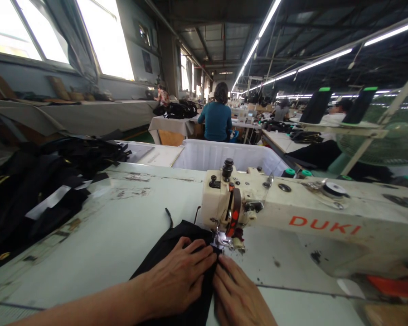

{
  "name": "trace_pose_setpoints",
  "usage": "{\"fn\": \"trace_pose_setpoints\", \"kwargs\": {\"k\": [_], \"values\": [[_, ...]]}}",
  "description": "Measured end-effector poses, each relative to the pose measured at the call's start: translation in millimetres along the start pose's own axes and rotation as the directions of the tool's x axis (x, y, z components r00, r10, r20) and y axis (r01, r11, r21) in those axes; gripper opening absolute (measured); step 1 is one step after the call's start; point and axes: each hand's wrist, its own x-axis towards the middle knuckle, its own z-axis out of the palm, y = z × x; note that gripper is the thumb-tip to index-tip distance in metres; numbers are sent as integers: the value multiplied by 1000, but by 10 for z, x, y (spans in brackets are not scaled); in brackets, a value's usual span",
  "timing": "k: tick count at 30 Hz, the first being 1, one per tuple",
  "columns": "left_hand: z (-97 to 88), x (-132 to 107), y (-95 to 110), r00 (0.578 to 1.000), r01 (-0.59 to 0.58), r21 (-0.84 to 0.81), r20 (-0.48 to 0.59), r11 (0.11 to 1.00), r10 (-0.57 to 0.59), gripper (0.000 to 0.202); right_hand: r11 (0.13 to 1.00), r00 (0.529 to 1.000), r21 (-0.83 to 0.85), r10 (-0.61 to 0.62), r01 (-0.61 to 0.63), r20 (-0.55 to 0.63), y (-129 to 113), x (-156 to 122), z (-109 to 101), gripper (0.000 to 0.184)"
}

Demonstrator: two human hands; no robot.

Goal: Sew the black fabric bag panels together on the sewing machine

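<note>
A piece of black fabric (pixel 163 251) lies on the pale table of a sewing machine (pixel 272 208), its far right corner at the presser foot (pixel 225 241). My left hand (pixel 180 278) rests on top of the fabric, palm down, fingers stretched towards the needle area. Along the cloth's right edge lies my right hand (pixel 240 292), fingers extended and flat, their tips just in front of the foot. The fingertips of both hands nearly meet there. A short dark strip (pixel 169 217) sticks up beyond the fabric's far edge. The needle tip is too small to make out.
Black garment pieces (pixel 37 181) are heaped on the left. A white plastic bin (pixel 224 154) stands behind the machine. Thread cones (pixel 315 106) and a green fan (pixel 391 140) are at the right. Ahead sits a person in a blue top (pixel 215 120).
</note>
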Motion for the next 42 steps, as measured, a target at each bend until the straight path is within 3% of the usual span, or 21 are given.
{"fn": "trace_pose_setpoints", "kwargs": {"k": [6,12,25,32,42], "values": [[38,-7,-39,999,-40,22,-30,999,40,48,996,997,-92,-15,8,-80,4,-39,16,31],[30,-7,-47,997,-55,-35,-50,998,53,48,991,999,-129,-30,31,10,23,-35,-30,28],[1,-37,-92,999,-46,-45,9,998,46,56,989,997,-145,-35,24,-74,12,-5,-58,25],[6,-67,-101,993,-118,-66,14,991,119,58,990,1000,-143,-2,1,-5,-5,-19,-72,19],[-16,-79,-80,995,-86,-109,46,990,91,59,991,1000,-131,1,2,22,-2,-67,-23,21]]}}
